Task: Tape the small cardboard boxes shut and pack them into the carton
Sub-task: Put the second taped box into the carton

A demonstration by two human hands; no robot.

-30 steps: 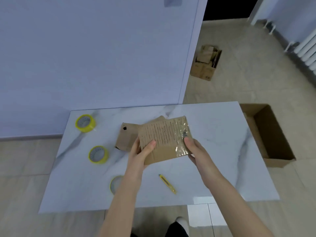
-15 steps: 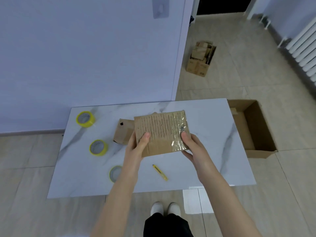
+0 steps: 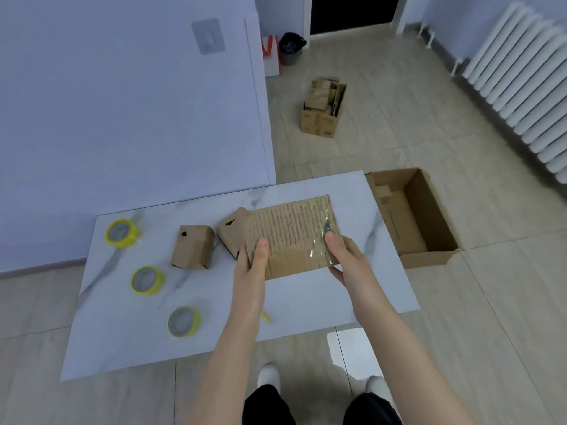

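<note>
Compared with a second ago, the taped box point(image 3: 291, 237) is found nearer the right edge of the surface point(image 3: 306, 305), closer to the open carton point(image 3: 429, 260) that stands on the floor just beside that edge. From this it is judged that the taping of this box is done and that it is being carried across for packing; it is not yet set in the carton. The box is held above the surface by both hands. The left hand point(image 3: 253, 262) is closed on its near left corner with the thumb laid on top, and the right hand point(image 3: 343, 256) is closed on its right end with the thumb pressed on the tape. The box is seen to be flat and brown, its top skin torn so that the corrugated ribs are bared, with a shiny strip of clear tape across the right part. One small box point(image 3: 191, 251) is left on the surface near three yellow tape rolls point(image 3: 146, 280), and a second small box point(image 3: 231, 236) is partly hidden behind the held one; whether these are taped cannot be told
</note>
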